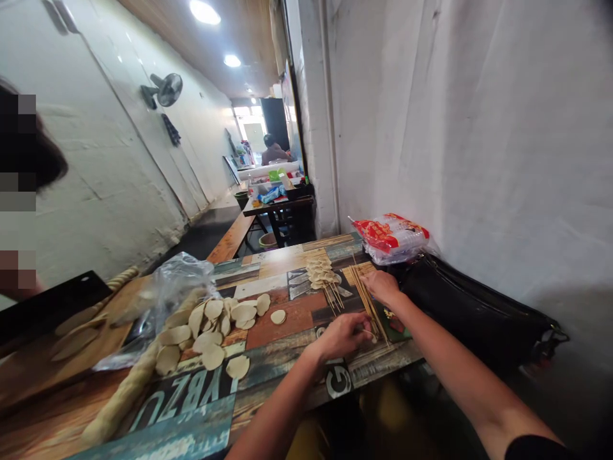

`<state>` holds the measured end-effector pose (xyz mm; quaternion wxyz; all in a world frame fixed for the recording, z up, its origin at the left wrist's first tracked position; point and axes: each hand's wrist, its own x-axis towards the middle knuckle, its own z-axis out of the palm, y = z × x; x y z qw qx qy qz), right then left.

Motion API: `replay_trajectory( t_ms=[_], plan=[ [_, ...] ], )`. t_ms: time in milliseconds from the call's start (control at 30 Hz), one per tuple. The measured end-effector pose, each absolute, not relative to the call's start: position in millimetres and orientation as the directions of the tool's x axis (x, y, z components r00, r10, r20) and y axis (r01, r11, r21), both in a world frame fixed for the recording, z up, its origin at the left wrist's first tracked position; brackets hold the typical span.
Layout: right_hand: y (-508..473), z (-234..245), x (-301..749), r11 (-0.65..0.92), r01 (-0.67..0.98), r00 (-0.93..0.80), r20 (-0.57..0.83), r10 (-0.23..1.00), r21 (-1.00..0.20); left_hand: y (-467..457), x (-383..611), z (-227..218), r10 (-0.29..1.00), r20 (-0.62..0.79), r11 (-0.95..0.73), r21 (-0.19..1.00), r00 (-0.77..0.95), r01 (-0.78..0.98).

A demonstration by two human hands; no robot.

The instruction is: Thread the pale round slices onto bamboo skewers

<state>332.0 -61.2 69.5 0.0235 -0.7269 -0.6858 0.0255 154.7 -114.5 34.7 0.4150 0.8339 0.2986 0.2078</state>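
Note:
On the patterned table, a bundle of thin wooden skewers [363,291] lies lengthwise in front of me. My right hand [382,287] is closed at the far part of the bundle, its fingers on a skewer. Nearer to me, my left hand [345,335] is closed by the lower ends, with the edge of a pale slice showing at its fingertips. Beyond it sit threaded skewers [322,273] carrying overlapping pale slices. A loose heap of pale, thin round slices [211,319] spreads to the left, with one single slice [278,317] apart from it.
A long pale roll [124,396] lies left, beside a clear plastic bag [179,281]. A person holds a large dark blade [52,306] over a wooden board [119,313]. At right are a black bag [460,306] and a red-and-clear plastic package [393,236] by the wall.

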Motion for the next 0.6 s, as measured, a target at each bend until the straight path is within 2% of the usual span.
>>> replay_trajectory(
  t_ms=[67, 167, 300, 400, 500, 600],
  plan=[
    [-88.7, 66.9, 339.0, -0.090, 0.995, 0.090, -0.015, 0.996, -0.033, -107.8, 138.2, 37.7, 0.702, 0.061, -0.356, 0.893, 0.709, 0.276],
    [-129.4, 53.7, 344.1, -0.148, 0.988, 0.148, 0.014, 0.989, 0.052, -93.3, 111.4, 39.9, 0.732, 0.061, -0.169, 0.981, 0.678, 0.094],
    [-146.0, 40.2, 336.2, -0.240, 0.968, 0.231, 0.108, 0.967, 0.075, -73.7, 88.6, 35.2, 0.892, 0.105, -0.027, 0.983, 0.439, -0.181],
    [-134.4, 40.6, 326.1, -0.284, 0.956, 0.278, 0.083, 0.957, 0.071, -64.0, 81.6, 25.9, 0.976, 0.076, -0.003, 0.942, 0.205, -0.337],
    [-122.7, 41.0, 317.4, -0.321, 0.944, 0.317, 0.062, 0.946, 0.074, -58.1, 77.0, 15.0, 0.999, 0.035, -0.024, 0.933, 0.024, -0.358],
    [-119.4, 37.6, 310.8, -0.353, 0.930, 0.342, 0.109, 0.933, 0.100, -55.1, 73.5, 7.3, 0.998, 0.027, -0.046, 0.932, -0.057, -0.359]
  ],
)
